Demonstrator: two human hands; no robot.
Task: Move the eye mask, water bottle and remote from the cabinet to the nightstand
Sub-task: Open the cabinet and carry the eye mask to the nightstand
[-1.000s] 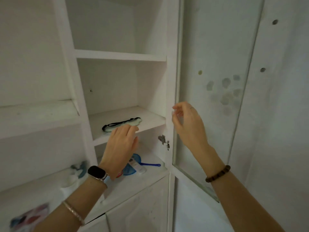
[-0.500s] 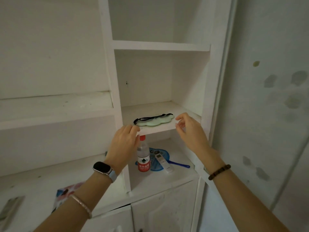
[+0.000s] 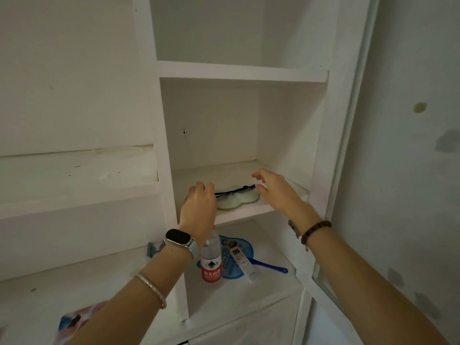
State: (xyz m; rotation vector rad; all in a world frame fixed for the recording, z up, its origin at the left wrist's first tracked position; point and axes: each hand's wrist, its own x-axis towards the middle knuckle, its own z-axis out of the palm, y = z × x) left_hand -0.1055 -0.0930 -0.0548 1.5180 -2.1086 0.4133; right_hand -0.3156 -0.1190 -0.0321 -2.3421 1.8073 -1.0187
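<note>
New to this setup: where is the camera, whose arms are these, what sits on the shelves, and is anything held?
No machine: a person works bare-handed, filmed by a camera worn on their head, looking forward and down. The eye mask lies on a cabinet shelf. On the shelf below, the water bottle stands upright and the remote lies on a blue fan. The left hand covers the mask's left end; whether it grips is hidden. The right hand is open beside the mask's right end, holding nothing.
</note>
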